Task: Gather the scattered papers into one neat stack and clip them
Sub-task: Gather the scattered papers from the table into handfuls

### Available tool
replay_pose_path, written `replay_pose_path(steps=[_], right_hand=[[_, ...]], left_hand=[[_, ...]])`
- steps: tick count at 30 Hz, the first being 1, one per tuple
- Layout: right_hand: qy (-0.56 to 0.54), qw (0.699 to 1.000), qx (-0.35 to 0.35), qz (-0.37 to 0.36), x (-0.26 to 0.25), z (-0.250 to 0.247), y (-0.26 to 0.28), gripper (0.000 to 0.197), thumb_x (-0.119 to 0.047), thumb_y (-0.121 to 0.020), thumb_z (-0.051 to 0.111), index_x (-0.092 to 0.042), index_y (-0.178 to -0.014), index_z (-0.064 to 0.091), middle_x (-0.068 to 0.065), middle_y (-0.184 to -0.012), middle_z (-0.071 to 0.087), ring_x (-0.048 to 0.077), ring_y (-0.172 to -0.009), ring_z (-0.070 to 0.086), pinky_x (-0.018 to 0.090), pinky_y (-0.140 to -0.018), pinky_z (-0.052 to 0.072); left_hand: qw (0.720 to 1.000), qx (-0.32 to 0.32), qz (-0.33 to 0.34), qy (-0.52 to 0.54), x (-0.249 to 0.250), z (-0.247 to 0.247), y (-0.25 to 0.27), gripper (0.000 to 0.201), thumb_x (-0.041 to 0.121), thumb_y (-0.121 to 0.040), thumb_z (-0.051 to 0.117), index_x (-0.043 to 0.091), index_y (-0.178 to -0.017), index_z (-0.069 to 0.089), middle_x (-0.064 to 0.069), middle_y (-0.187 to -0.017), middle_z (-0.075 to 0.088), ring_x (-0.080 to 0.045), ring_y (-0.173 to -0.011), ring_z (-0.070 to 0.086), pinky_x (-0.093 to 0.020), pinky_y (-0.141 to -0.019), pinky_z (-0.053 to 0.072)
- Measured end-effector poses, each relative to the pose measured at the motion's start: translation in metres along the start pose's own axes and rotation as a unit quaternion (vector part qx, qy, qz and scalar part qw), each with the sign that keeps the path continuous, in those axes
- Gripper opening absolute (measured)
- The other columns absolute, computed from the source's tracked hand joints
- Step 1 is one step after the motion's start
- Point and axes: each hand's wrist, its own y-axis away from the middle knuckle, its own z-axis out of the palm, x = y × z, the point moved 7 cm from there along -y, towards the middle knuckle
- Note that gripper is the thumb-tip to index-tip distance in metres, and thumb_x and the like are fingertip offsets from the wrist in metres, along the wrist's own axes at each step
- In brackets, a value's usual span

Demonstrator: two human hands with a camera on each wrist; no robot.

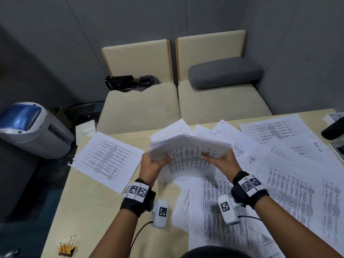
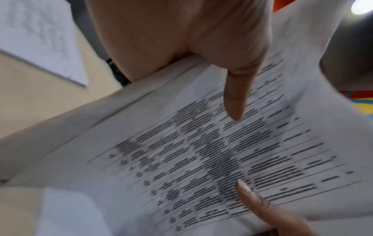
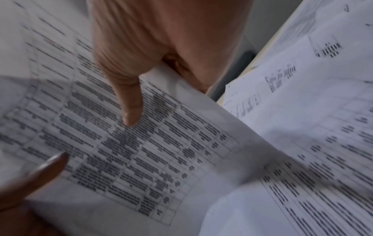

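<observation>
My head camera looks forward and down over my desk (image 1: 104, 211) toward the sofa (image 1: 167, 108). Each wrist camera sits close, looking along my palm at the sheaf (image 2: 201, 159) I hold, with both thumbs in each; all three views share that printed sheaf.

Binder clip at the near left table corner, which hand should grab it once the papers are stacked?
Left, probably. The binder clip lies on the left hand's side, near that forearm. The right hand would have to cross over, and can hold the paper stack.
</observation>
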Motion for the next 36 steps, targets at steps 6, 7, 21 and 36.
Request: replay_pose_path(steps=[6, 7, 21, 36], right_hand=[[0.031, 0.995, 0.023, 0.096, 0.07, 0.008, -0.024, 0.055, -0.032, -0.061, 0.092, -0.022, -0.103, 0.059, 0.002, -0.103, 0.07, 0.019, -0.099, 0.068, 0.032, -0.085, 0.056], [0.019, 0.995, 0.046, 0.085, 0.066, 0.005, -0.025, 0.045, -0.023, -0.066, 0.09, -0.022, -0.1, 0.06, 0.005, -0.102, 0.07, 0.021, -0.097, 0.068, 0.035, -0.085, 0.055], [0.312, 0.901, 0.158, 0.255, 0.138, -0.126, 0.023, 0.049, -0.007, -0.081, 0.069, -0.008, -0.128, 0.056, 0.015, -0.131, 0.057, 0.031, -0.116, 0.057, 0.036, -0.099, 0.047], [0.283, 0.913, -0.036, 0.29, 0.146, -0.033, 0.042, 0.06, -0.004, -0.072, 0.08, -0.006, -0.126, 0.055, 0.012, -0.117, 0.064, 0.02, -0.088, 0.06, 0.026, -0.075, 0.052]], left_hand=[[0.996, 0.019, -0.089, -0.012, -0.048, 0.005, -0.011, 0.036, -0.005, -0.075, 0.075, 0.017, -0.103, 0.07, -0.012, -0.111, 0.072, -0.032, -0.104, 0.067, -0.055, -0.094, 0.051], [0.996, 0.033, -0.085, -0.019, -0.048, 0.005, -0.013, 0.032, -0.002, -0.077, 0.075, 0.016, -0.103, 0.07, -0.012, -0.109, 0.073, -0.032, -0.103, 0.068, -0.055, -0.093, 0.051], [0.91, 0.092, -0.096, -0.392, -0.09, -0.103, -0.023, 0.034, 0.043, -0.087, 0.058, 0.011, -0.074, 0.059, -0.015, -0.063, 0.065, -0.033, -0.051, 0.064, -0.051, -0.045, 0.055], [0.871, 0.034, -0.263, -0.415, -0.19, -0.112, 0.024, 0.024, 0.023, -0.086, 0.068, 0.01, -0.072, 0.054, -0.01, -0.065, 0.063, -0.024, -0.057, 0.061, -0.034, -0.062, 0.057]])
